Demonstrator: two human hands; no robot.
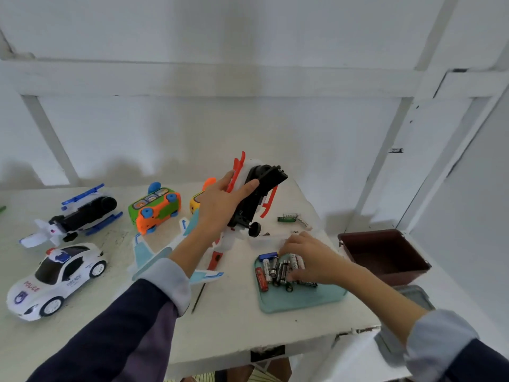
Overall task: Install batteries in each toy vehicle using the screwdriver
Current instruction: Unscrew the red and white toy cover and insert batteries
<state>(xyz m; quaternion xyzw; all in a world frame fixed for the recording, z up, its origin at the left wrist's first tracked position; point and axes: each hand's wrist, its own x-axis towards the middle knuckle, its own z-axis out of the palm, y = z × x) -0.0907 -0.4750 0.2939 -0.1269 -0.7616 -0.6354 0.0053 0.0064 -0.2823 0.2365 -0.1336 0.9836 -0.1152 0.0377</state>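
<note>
Nearest us, the right hand [308, 257] curls its fingers [293, 277] onto the batteries [278, 270] in the teal tray [303, 299], the left hand [220, 202] gripping the upturned red helicopter [256, 194] above the tabletop [234, 326]: loading apparently underway, other toys unfinished.

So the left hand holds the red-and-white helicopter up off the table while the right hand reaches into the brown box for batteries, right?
Not quite. The left hand does hold the red-and-white helicopter up, but the right hand is on the batteries in the light blue tray, not in the brown box beside it. The head view shows this.
</note>
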